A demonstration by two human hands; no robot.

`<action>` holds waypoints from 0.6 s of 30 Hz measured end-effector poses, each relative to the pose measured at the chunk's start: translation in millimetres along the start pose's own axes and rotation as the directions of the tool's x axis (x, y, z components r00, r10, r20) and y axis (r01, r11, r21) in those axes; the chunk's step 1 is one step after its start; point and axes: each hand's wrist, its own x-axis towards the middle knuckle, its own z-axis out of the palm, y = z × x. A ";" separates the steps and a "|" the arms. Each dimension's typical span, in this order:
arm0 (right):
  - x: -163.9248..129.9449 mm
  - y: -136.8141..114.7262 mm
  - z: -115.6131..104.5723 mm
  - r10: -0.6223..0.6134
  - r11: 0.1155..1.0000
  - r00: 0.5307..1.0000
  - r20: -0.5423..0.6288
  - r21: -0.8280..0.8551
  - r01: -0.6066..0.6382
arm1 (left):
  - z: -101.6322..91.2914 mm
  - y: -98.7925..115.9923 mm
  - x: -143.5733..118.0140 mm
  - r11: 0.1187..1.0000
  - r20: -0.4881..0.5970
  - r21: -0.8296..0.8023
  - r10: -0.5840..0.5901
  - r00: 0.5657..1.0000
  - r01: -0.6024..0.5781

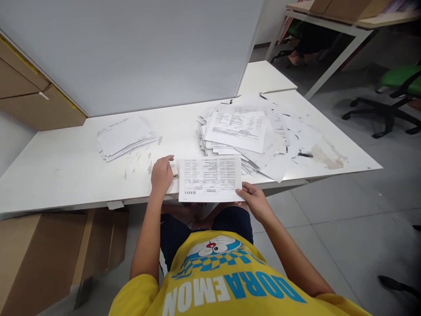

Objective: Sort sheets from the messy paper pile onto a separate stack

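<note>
Hands: we count two, our left hand (162, 174) and our right hand (255, 201)
Single printed sheets: one, the printed form (210, 179) at the table's near edge
Paper heaps: two, a small neat stack (125, 137) on the left and a big loose pile (259, 134) on the right; we cannot count the sheets in either
White tables: one (66, 171)
Green office chairs: one (393, 94)
Cardboard boxes: one under the table (42, 254)

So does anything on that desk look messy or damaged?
Yes. The big paper pile on the right is splayed out unevenly, sheets askew. Beside it the white desk has a brownish smear, and small scraps lie scattered near the left hand.
</note>
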 end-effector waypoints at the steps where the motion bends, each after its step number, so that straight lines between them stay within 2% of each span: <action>1: 2.0 -1.3 3.4 0.010 1.000 1.000 0.017 -0.009 -0.010 | -1.2 -0.1 -0.4 1.000 0.007 -0.018 -0.001 1.000 0.001; 4: 8.0 -7.0 18.1 0.030 0.998 0.996 0.086 -0.052 -0.026 | -3.6 0.7 1.6 0.999 0.057 -0.032 0.000 0.998 0.002; 7: 11.8 -12.4 28.7 0.024 0.996 0.991 0.133 -0.085 -0.012 | -1.8 2.1 6.5 0.996 0.166 0.085 -0.026 0.986 0.012; 12: 12.7 -16.9 29.6 0.036 0.995 0.991 0.125 -0.099 -0.024 | 8.3 3.7 10.8 0.973 0.364 0.232 -0.101 0.926 0.015; 16: 13.2 -18.1 30.3 0.059 0.995 0.990 0.128 -0.088 -0.048 | 11.4 1.4 12.8 0.966 0.409 0.256 -0.068 0.910 -0.043; 18: 13.0 -18.5 32.4 0.055 0.995 0.990 0.132 -0.093 -0.043 | 8.2 -1.8 14.5 0.980 0.418 0.196 -0.063 0.906 -0.023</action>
